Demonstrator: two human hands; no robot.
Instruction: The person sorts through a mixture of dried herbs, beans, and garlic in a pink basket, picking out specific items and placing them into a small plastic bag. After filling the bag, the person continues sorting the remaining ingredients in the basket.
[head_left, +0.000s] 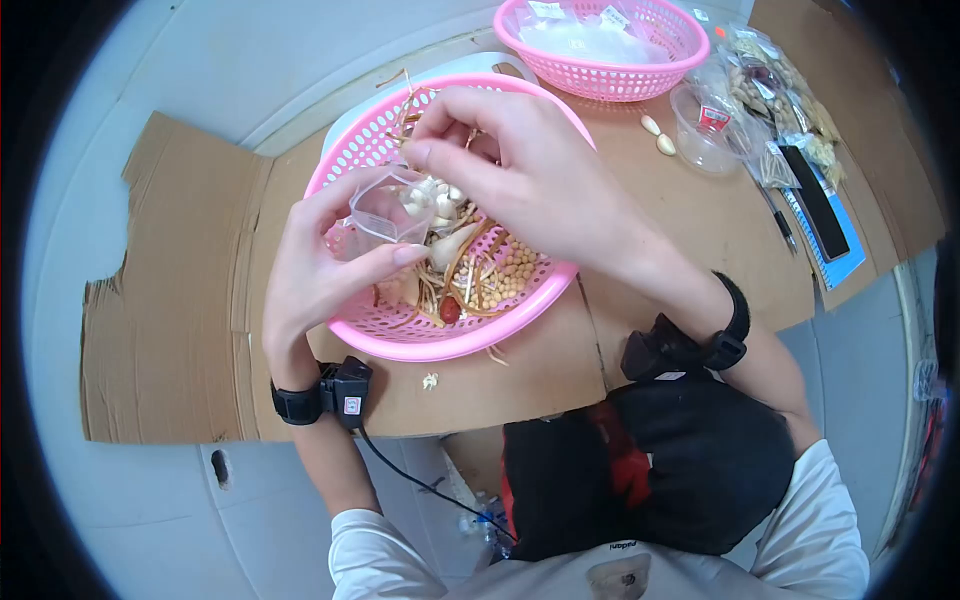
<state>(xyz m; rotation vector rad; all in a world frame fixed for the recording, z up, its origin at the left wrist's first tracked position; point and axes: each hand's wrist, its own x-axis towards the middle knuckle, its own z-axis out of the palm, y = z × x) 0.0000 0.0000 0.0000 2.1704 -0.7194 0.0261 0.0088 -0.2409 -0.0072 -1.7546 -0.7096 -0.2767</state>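
My left hand (pixel 308 255) holds a small clear plastic bag (pixel 385 215) with its mouth spread, thumb and fingers on either side. My right hand (pixel 535 165) is just above the bag, thumb and fingers curled together; whatever is in them is hidden. Thin brown strands show near its fingertips. Below both hands is a pink plastic basket (pixel 440 350). Inside it lie white clove-like pieces (pixel 447 205), round tan beans (pixel 515 268), brown root strips (pixel 470 265) and a red date (pixel 449 311).
Behind stands a second pink basket (pixel 610 85) holding clear bags. To the right are two pale pieces (pixel 665 145), a clear plastic tub (pixel 705 140), several filled bags (pixel 785 85), a pen (pixel 783 228), a black phone-like slab (pixel 815 205) and a blue notebook (pixel 845 265). Cardboard (pixel 500 395) covers the table.
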